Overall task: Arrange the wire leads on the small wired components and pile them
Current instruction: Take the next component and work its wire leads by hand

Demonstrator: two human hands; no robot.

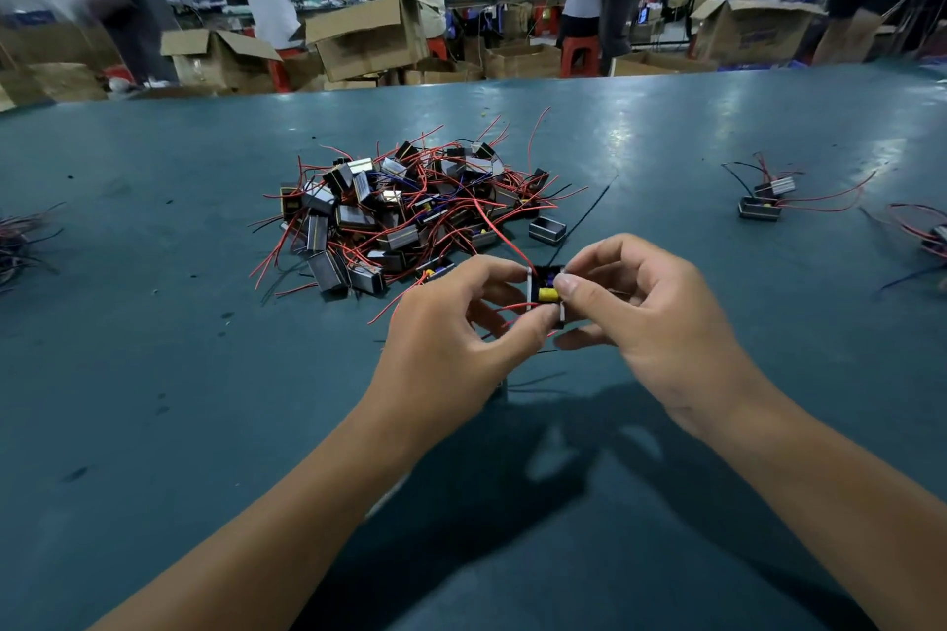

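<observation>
Just below the frame's centre, the left hand (451, 323) and right hand (645, 318) meet over one small component (546, 295) — both pinch it with curled fingers, a yellow part showing inside its black case, red leads (507, 241) trailing up and left. The big pile (410, 215) of components sits just above them, centre-left. The teal table (205, 400) lies broad and bare toward the lower left; a few finished pieces (763, 200) rest at the right edge — cardboard boxes (366, 39) line the far rim
</observation>
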